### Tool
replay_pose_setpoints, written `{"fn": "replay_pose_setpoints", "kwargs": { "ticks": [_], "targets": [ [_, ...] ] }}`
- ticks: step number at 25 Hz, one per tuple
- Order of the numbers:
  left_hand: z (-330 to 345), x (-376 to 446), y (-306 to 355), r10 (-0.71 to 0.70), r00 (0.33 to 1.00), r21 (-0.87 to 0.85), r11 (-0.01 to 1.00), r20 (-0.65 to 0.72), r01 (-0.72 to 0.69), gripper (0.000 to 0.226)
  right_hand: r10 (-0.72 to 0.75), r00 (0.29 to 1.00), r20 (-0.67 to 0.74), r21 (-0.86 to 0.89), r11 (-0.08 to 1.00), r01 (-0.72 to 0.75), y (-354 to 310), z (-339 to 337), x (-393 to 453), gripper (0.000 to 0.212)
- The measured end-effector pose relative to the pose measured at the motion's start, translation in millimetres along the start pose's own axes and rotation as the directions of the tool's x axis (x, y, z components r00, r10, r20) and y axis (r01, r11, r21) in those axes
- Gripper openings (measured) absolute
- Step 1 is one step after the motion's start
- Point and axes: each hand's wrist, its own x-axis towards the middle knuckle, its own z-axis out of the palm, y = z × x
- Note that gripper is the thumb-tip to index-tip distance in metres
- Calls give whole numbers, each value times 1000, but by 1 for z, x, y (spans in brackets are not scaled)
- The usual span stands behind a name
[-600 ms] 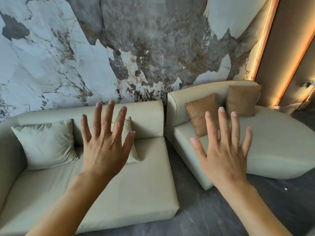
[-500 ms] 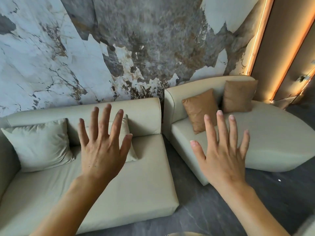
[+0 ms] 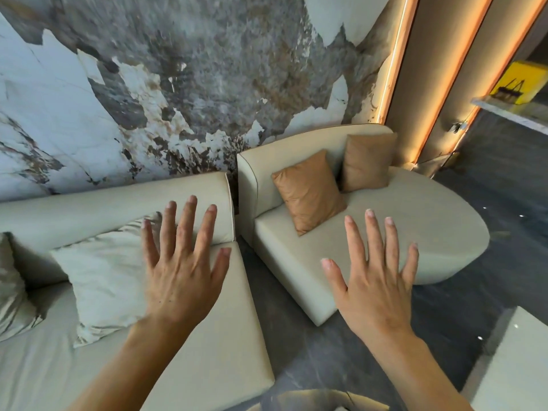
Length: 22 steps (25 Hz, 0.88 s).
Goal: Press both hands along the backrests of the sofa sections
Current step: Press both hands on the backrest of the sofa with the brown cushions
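Two cream sofa sections stand against a marbled wall. The left section's backrest (image 3: 103, 209) runs along the wall; the right section's backrest (image 3: 296, 149) curves behind two brown cushions. My left hand (image 3: 181, 268) is held up, fingers spread, over the left section's seat, its fingertips in front of the backrest's right end. My right hand (image 3: 373, 280) is also spread, over the front of the right section's seat (image 3: 439, 232). Both hands hold nothing and seem to hover in the air, not touching the sofas.
Two pale cushions (image 3: 103, 277) lie on the left seat. Brown cushions (image 3: 308, 191) lean on the right backrest. A dark floor gap (image 3: 267, 292) separates the sections. A pale table corner (image 3: 513, 366) sits bottom right. A lit shelf with a yellow box (image 3: 519, 84) is far right.
The view has swung right and closer to the sofas. Both hands stay raised and spread; the left fingertips now overlap the left backrest's right end.
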Motion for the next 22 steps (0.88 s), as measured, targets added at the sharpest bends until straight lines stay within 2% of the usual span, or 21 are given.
{"fn": "replay_pose_setpoints", "kwargs": {
  "ticks": [4,9,13,17,22],
  "targets": [
    [44,40,49,-34,999,47,998,10,33,66,-53,998,-15,29,998,54,57,39,54,71],
    [94,99,156,-166,986,83,982,-16,167,66,-157,987,-10,83,984,158,168,69,153,71],
    [123,149,218,-190,981,127,973,-21,192,67,-208,978,-5,93,974,208,237,86,221,71],
    [147,194,249,-207,978,151,966,-39,211,66,-257,966,-4,97,962,256,264,108,284,73],
    [194,245,249,-305,952,128,943,-41,307,67,-327,944,-47,114,937,330,257,147,363,71]
  ]
}}
